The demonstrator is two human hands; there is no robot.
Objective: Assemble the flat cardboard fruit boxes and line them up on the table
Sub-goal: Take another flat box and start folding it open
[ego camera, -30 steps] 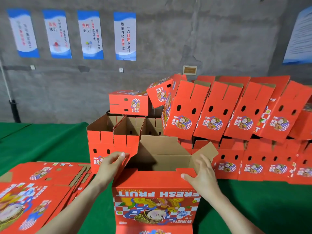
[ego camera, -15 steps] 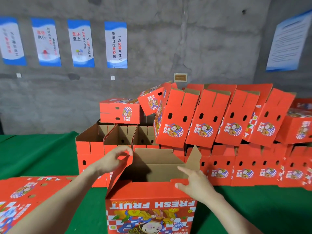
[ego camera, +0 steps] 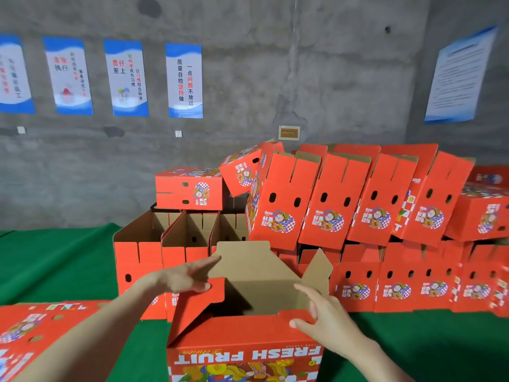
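step: folding in the flaps on the open box (ego camera: 242, 357), sat on the desk (ego camera: 55, 260) right in front of me | left grip (ego camera: 179, 279) pinching the side flap (ego camera: 201, 307), right grip (ego camera: 325, 323) pinching the near flap (ego camera: 248, 330) edge | next, I reckon: side flap down first, near flap over it

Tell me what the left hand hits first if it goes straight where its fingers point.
Likely the upright brown cardboard rear flap of the open red fruit box. The fingers of the left hand point right and slightly up at it; depth is unclear.
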